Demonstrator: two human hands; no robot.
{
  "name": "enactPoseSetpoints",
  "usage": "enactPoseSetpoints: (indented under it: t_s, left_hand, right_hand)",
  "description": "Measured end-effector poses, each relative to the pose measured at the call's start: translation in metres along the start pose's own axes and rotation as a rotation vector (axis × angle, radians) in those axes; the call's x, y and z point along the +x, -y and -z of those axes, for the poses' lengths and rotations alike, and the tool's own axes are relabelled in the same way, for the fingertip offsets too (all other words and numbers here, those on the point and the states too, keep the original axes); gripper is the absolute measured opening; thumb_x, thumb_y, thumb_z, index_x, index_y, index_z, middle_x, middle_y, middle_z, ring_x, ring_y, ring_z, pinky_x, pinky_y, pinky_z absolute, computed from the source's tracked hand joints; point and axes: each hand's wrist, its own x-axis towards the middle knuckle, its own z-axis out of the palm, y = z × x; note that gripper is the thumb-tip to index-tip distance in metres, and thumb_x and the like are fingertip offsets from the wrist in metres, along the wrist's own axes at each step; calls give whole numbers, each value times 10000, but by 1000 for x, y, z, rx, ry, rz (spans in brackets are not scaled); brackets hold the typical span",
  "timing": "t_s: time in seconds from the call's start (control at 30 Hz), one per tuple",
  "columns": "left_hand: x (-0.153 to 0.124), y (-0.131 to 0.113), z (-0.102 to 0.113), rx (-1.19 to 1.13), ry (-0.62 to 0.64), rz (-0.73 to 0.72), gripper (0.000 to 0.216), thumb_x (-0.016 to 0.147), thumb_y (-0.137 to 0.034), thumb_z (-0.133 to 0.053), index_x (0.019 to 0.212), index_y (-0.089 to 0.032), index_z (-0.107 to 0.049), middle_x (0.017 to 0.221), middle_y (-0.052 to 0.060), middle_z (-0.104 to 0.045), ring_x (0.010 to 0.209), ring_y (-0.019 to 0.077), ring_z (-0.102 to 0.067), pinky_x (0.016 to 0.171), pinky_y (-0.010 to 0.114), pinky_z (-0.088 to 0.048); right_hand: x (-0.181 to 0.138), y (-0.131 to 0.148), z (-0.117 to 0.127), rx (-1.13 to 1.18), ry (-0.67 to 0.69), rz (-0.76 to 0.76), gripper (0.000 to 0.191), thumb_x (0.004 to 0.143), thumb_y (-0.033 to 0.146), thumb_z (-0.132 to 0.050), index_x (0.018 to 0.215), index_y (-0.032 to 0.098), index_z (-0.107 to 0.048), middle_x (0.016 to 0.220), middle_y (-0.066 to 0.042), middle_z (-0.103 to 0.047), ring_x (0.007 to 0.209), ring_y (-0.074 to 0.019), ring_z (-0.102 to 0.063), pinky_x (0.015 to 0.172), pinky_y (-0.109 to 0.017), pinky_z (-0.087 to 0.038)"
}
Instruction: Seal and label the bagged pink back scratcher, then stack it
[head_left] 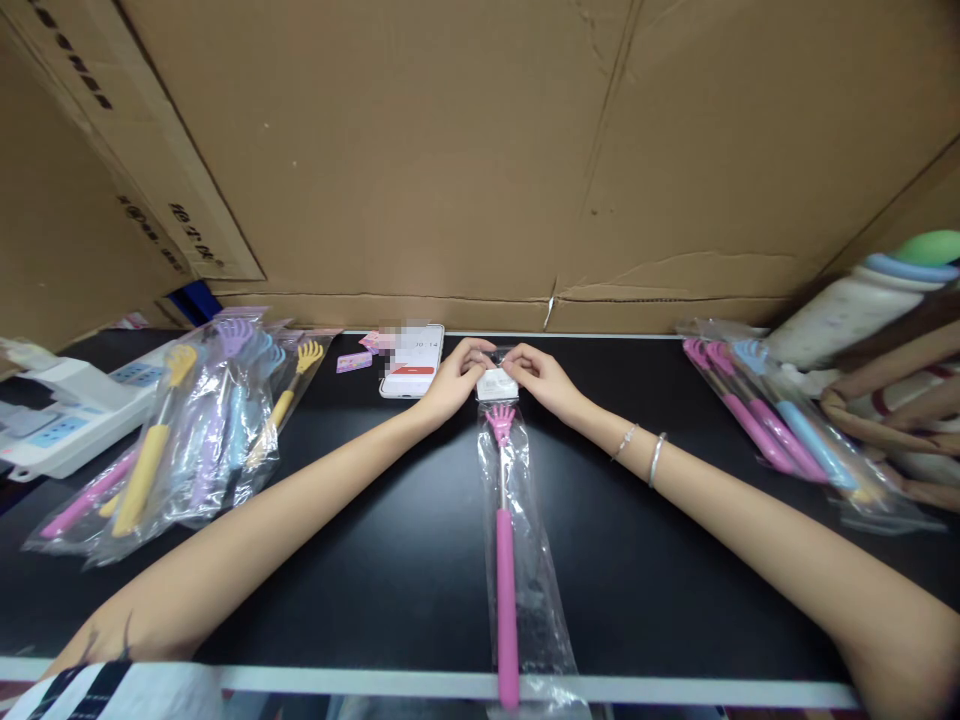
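Observation:
A pink back scratcher (pixel 508 600) with a metal shaft and a claw head lies in a clear plastic bag (pixel 536 570) at the middle of the black table. Its handle end reaches over the front edge. Beyond the claw, a white label (pixel 498 384) shows at the top end of the bag. My left hand (pixel 457 380) pinches that end from the left, thumb and finger closed. My right hand (pixel 546 380) grips the opposite corner in the same way. The fingertips partly cover the bag's top edge.
Bagged back scratchers in several colours (pixel 225 420) lie at left, beside a white power strip (pixel 97 410). More bagged scratchers (pixel 772 420) lie at right, near a white bottle (pixel 847 310). A phone (pixel 412 365) and a small purple card (pixel 354 362) lie before the cardboard wall (pixel 420 150).

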Motion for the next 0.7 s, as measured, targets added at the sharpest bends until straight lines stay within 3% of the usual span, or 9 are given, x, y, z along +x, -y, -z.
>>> enactPoseSetpoints:
  t_s: [0.7]
  left_hand:
    - [0,1,1,14,-25,-38,203,782,-64,-496,957,-165,-506,746,-14,-594,774,117,-586,787,249,-440]
  right_hand:
    - [-2,-2,1,-51,24,43,199,767,359,-627,835,192,-542,728,5,-556,681,-127,-542,650,-273,-434]
